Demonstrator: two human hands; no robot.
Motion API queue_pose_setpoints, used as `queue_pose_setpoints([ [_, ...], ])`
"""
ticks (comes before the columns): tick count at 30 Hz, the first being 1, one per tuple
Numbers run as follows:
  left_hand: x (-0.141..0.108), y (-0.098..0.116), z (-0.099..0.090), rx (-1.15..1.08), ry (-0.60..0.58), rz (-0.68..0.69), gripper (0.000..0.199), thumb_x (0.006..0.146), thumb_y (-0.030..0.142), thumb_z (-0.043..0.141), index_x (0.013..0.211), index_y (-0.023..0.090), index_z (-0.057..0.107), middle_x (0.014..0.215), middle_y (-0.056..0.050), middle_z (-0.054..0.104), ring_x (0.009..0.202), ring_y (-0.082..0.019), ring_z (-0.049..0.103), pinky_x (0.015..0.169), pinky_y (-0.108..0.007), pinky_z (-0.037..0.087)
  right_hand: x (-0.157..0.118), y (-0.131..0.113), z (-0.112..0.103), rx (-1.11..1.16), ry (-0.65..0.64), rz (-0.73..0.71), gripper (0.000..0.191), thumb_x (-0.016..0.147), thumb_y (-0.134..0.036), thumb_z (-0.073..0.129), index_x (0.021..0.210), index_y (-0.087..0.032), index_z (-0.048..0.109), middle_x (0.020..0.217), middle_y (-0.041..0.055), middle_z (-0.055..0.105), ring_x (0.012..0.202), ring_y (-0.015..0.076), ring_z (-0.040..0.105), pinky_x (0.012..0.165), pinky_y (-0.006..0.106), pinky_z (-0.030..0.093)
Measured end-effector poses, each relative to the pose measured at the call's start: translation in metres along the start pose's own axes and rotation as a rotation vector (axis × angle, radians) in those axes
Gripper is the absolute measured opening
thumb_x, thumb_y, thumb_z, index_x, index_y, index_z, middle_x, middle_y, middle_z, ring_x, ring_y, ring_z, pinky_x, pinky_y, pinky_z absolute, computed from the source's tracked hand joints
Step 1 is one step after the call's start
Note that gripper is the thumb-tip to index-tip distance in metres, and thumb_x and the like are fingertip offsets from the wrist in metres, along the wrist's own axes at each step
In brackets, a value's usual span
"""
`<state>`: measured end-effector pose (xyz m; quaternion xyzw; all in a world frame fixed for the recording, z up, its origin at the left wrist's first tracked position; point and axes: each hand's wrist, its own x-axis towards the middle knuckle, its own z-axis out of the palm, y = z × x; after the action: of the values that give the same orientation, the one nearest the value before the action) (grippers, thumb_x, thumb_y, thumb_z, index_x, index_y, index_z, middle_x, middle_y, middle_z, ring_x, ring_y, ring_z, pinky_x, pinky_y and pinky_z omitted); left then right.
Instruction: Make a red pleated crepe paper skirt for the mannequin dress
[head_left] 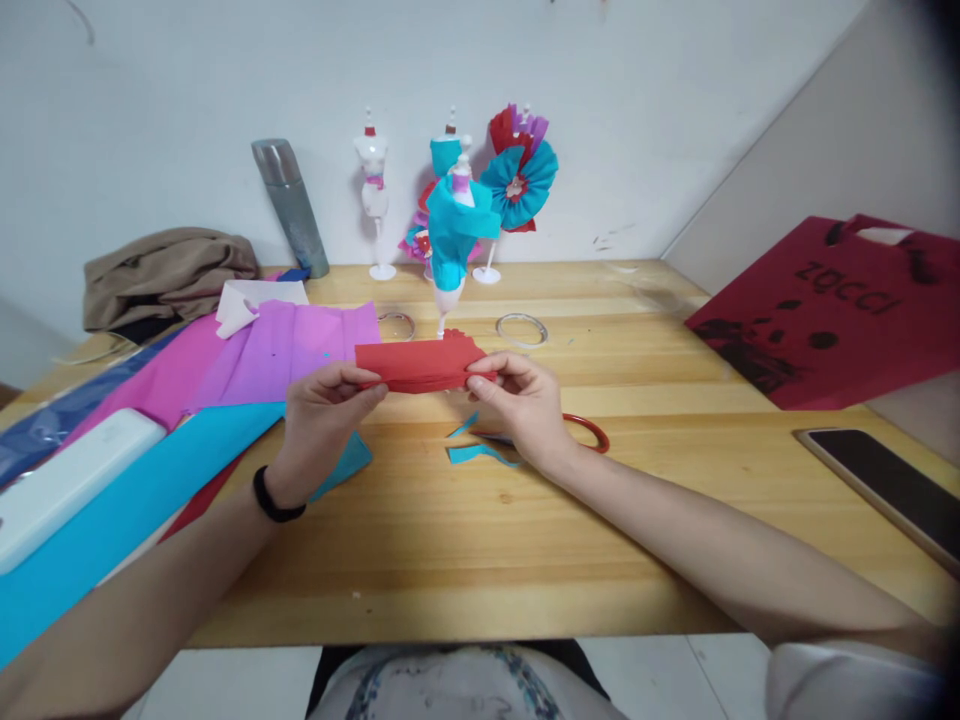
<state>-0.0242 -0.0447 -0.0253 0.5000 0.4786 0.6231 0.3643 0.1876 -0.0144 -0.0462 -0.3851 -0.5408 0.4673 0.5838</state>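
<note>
A strip of red crepe paper is stretched level between my two hands, above the wooden table. My left hand pinches its left end between thumb and fingers. At the other end, my right hand pinches the paper, which looks gathered or folded along its lower edge. Just behind the paper stands a small white mannequin draped in blue crepe paper. Blue scraps lie on the table below my hands. Scissors with a red handle are partly hidden behind my right hand.
Purple, pink and blue crepe sheets cover the left side, with a white case on top. A grey bottle and more mannequins stand by the wall. At right are a red bag and a phone.
</note>
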Motion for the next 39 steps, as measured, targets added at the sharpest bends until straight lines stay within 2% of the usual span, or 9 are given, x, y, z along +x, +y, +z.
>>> queue_pose_setpoints([
  [3, 0.0, 0.0, 0.001, -0.016, 0.0, -0.024, 0.014, 0.058, 0.02, 0.083, 0.065, 0.019, 0.072, 0.061, 0.0, 0.07, 0.056, -0.011, 0.063, 0.051, -0.021, 0.049, -0.001, -0.002, 0.0, 0.0, 0.005, -0.009, 0.014, 0.064, -0.026, 0.079, 0.072, -0.021, 0.069, 0.066, -0.0019, 0.067, 0.058, 0.0116, 0.06, 0.06, 0.027, 0.052],
  [14, -0.001, -0.004, 0.0, -0.023, -0.05, 0.016, 0.012, 0.065, 0.019, 0.081, 0.072, 0.018, 0.071, 0.062, -0.001, 0.072, 0.059, -0.014, 0.068, 0.057, -0.025, 0.055, -0.001, 0.001, 0.001, 0.034, 0.009, -0.033, 0.015, 0.066, -0.024, 0.078, 0.077, -0.022, 0.069, 0.067, -0.0024, 0.067, 0.06, 0.012, 0.061, 0.064, 0.029, 0.055],
  [18, -0.001, -0.007, -0.001, -0.024, -0.061, 0.12, 0.016, 0.068, 0.015, 0.079, 0.082, 0.022, 0.077, 0.066, 0.001, 0.072, 0.059, -0.012, 0.067, 0.058, -0.025, 0.054, 0.0, 0.004, 0.0, 0.03, 0.0, -0.061, 0.016, 0.068, -0.023, 0.077, 0.083, -0.023, 0.072, 0.073, -0.0017, 0.07, 0.063, 0.0117, 0.062, 0.066, 0.029, 0.055],
  [25, 0.002, -0.016, -0.009, 0.265, -0.1, 0.335, 0.025, 0.077, 0.021, 0.075, 0.101, 0.027, 0.08, 0.074, -0.001, 0.07, 0.067, -0.014, 0.063, 0.062, -0.028, 0.05, 0.002, 0.012, -0.003, -0.021, -0.046, -0.061, 0.022, 0.072, -0.023, 0.076, 0.094, -0.025, 0.077, 0.089, 0.001, 0.074, 0.075, 0.0152, 0.065, 0.075, 0.034, 0.055],
  [29, 0.004, -0.014, -0.009, 0.324, -0.122, 0.406, 0.021, 0.081, 0.018, 0.072, 0.098, 0.027, 0.08, 0.07, -0.001, 0.067, 0.066, -0.014, 0.061, 0.06, -0.027, 0.047, 0.002, 0.015, -0.004, -0.072, -0.042, -0.127, 0.02, 0.074, -0.022, 0.074, 0.093, -0.026, 0.078, 0.088, 0.0009, 0.073, 0.079, 0.0155, 0.064, 0.077, 0.033, 0.051],
  [33, 0.005, -0.016, -0.01, 0.308, -0.143, 0.437, 0.02, 0.083, 0.017, 0.07, 0.098, 0.027, 0.08, 0.07, 0.0, 0.065, 0.066, -0.013, 0.061, 0.059, -0.025, 0.047, 0.001, 0.014, -0.005, -0.156, -0.033, -0.177, 0.014, 0.077, -0.023, 0.072, 0.089, -0.023, 0.078, 0.08, 0.0013, 0.069, 0.076, 0.0158, 0.062, 0.073, 0.033, 0.048],
  [39, 0.007, -0.023, -0.012, 0.299, -0.145, 0.395, 0.011, 0.082, 0.02, 0.071, 0.09, 0.023, 0.079, 0.071, -0.001, 0.069, 0.066, -0.013, 0.064, 0.061, -0.026, 0.05, 0.001, 0.012, -0.005, -0.185, -0.045, -0.171, 0.01, 0.077, -0.025, 0.07, 0.084, -0.021, 0.076, 0.079, 0.0021, 0.07, 0.074, 0.0155, 0.062, 0.071, 0.032, 0.048],
])
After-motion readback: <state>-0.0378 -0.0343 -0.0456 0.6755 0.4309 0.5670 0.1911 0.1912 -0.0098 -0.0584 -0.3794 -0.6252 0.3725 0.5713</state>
